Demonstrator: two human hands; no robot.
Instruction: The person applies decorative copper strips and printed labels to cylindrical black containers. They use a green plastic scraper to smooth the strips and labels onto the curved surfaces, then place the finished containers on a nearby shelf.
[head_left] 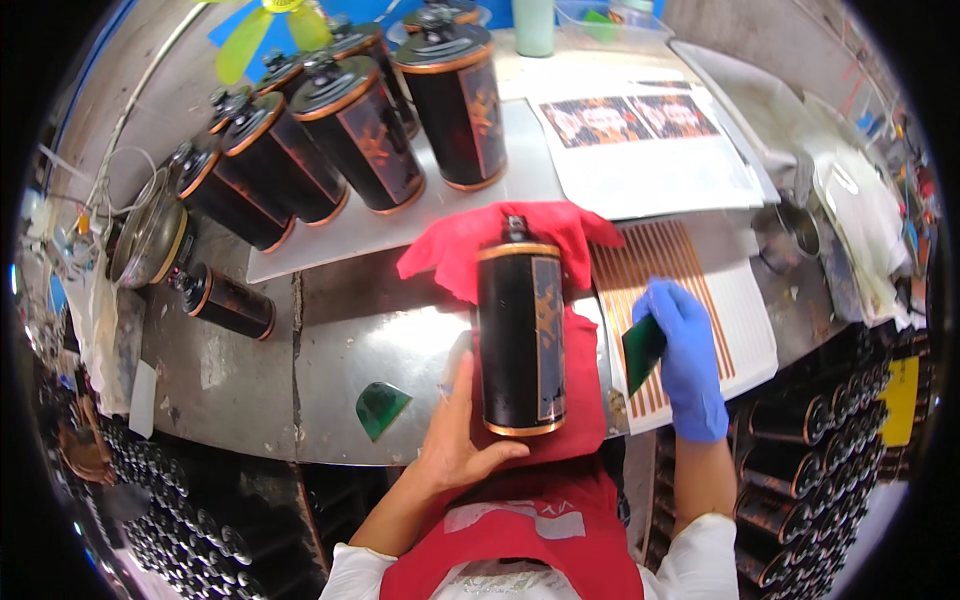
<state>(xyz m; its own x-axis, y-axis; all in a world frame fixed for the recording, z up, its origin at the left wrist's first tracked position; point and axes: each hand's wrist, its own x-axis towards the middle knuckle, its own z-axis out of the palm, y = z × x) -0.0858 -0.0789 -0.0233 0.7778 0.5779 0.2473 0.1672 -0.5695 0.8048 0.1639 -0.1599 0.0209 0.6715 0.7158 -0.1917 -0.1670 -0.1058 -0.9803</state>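
A black cylindrical bottle with copper-coloured rims and a patterned panel lies on a red cloth in front of me, its dark neck pointing away. My bare left hand is open along its lower left side, fingers stretched out and thumb spread by its base. My right hand, in a blue glove, is closed on a dark green flat scraper, held over a white sheet with copper-brown strips. A second green scraper lies on the metal table, left of my left hand.
Several similar black bottles stand on a pale board at the back left. A smaller black bottle lies at the left. Printed label sheets are at the back right. Racks of dark bottles sit below the table edge.
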